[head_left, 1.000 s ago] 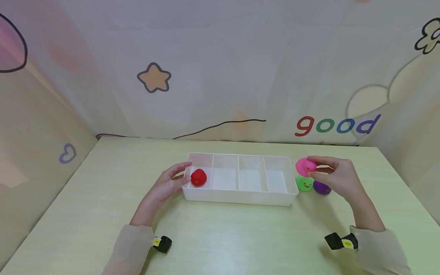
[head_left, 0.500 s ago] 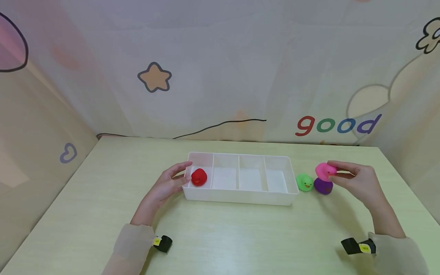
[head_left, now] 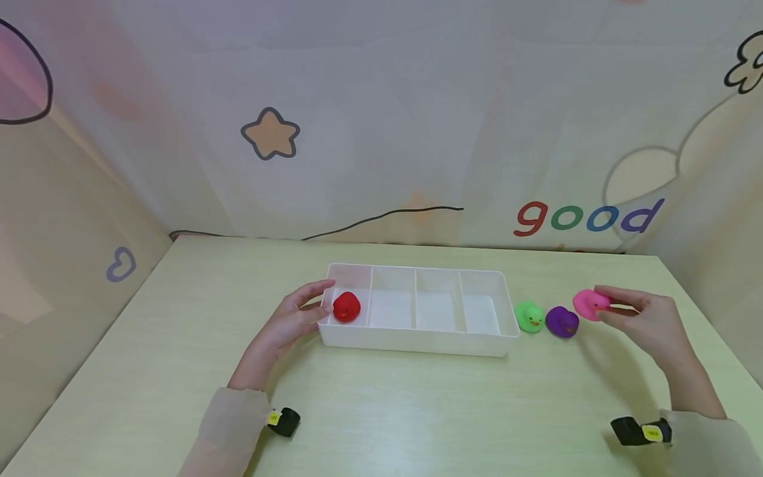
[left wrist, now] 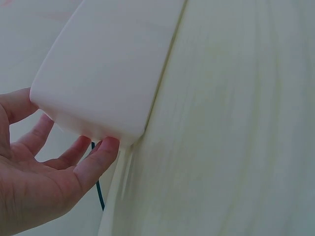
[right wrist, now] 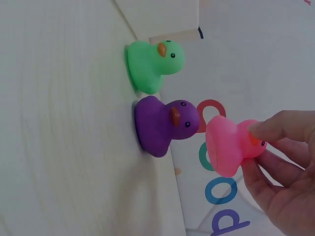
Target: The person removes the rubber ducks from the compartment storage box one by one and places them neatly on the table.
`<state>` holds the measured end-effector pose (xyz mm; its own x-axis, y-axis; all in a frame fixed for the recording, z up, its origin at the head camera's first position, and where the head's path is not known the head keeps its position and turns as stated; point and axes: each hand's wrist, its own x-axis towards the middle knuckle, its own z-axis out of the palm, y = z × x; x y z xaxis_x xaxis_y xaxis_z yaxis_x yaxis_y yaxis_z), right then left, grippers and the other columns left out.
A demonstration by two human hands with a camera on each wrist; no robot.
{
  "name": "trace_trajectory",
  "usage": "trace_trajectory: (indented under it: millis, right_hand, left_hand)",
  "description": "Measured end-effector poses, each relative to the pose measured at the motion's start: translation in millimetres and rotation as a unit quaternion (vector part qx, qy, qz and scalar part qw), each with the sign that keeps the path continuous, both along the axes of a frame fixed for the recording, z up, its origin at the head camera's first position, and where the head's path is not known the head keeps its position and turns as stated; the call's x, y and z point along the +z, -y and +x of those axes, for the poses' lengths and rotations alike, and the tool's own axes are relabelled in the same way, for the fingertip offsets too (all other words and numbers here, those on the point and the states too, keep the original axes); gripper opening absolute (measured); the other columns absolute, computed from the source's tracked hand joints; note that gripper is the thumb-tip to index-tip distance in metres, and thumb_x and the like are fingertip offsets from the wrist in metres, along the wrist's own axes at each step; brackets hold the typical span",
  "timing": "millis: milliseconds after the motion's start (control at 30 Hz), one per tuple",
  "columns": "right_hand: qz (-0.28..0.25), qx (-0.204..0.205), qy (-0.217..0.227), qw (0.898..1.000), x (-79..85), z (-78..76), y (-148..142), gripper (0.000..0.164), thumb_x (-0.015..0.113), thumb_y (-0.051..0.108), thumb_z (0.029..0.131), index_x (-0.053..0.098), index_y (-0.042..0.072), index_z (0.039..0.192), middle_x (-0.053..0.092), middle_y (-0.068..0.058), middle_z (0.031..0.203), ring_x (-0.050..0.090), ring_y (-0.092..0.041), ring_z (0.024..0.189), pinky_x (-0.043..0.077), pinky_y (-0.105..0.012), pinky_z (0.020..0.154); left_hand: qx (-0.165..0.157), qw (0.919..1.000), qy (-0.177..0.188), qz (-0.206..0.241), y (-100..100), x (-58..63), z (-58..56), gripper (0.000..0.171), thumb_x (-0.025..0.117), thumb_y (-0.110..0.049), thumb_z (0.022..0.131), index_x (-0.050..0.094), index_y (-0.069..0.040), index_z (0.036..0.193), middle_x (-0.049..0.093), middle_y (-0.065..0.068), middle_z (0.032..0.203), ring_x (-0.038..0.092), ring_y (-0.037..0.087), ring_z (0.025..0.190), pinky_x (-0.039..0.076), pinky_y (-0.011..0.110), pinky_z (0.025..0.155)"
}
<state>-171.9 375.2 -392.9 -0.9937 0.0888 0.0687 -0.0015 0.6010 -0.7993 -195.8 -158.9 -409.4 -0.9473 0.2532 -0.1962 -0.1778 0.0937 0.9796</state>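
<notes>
My right hand (head_left: 646, 321) pinches a pink rubber duck (head_left: 589, 305) by its head. In the right wrist view the pink duck (right wrist: 225, 147) is raised off the table, beside a purple rubber duck (right wrist: 157, 125). Left of the purple one stands a green rubber duck (right wrist: 147, 66), close to the tray's right end. My left hand (head_left: 292, 321) holds the left end of a white divided tray (head_left: 417, 341). Left wrist view: its fingertips (left wrist: 106, 145) touch the tray's end wall. A red rubber duck (head_left: 346, 307) sits in the leftmost compartment.
A pale wooden table (head_left: 405, 411) bears everything. Behind it hangs a printed cloth backdrop (head_left: 387, 132) with a star and the word "good"; cloth also closes off both sides. Each wrist wears a black camera band (head_left: 285, 422).
My right hand has carried the pink duck rightward, from over the green duck, past the purple one, to its right. The left hand and tray stay in place.
</notes>
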Motion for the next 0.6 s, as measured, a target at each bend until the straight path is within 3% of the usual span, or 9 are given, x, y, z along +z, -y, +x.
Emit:
trace_trajectory:
  millis: [300, 367, 600]
  right_hand:
    - [0.028, -0.004, -0.002, 1.000, -1.9, 4.7, -0.2, 0.049, 0.072, 0.016, 0.078, 0.056, -0.006, 0.119, 0.054, 0.035, 0.086, 0.049, 0.017, 0.077, 0.048, -0.011, 0.062]
    - [0.046, 0.011, -0.006, 0.999, 0.9, 6.6, 1.3, 0.052, 0.070, 0.017, 0.080, 0.052, -0.011, 0.119, 0.052, 0.036, 0.086, 0.047, 0.019, 0.078, 0.048, -0.011, 0.062]
    - [0.060, -0.005, 0.016, 0.998, -2.1, 5.5, 0.7, 0.044, 0.070, 0.010, 0.078, 0.057, -0.006, 0.117, 0.059, 0.028, 0.087, 0.043, 0.020, 0.078, 0.045, -0.008, 0.062]
  left_hand:
    - [0.010, 0.9999, 0.008, -0.003, -0.6, 2.2, 0.9, 0.049, 0.053, -0.007, 0.089, 0.041, -0.014, 0.136, 0.028, 0.012, 0.143, 0.031, 0.034, 0.128, 0.039, 0.047, 0.097]
    - [0.009, 0.9999, 0.008, -0.001, -0.3, 2.1, 1.1, 0.049, 0.053, -0.007, 0.089, 0.040, -0.014, 0.136, 0.027, 0.012, 0.144, 0.031, 0.034, 0.128, 0.038, 0.047, 0.098]
    - [0.005, 1.0000, 0.006, 0.004, 0.2, 1.1, 0.6, 0.049, 0.054, -0.007, 0.089, 0.040, -0.013, 0.136, 0.027, 0.013, 0.144, 0.030, 0.034, 0.128, 0.036, 0.049, 0.099]
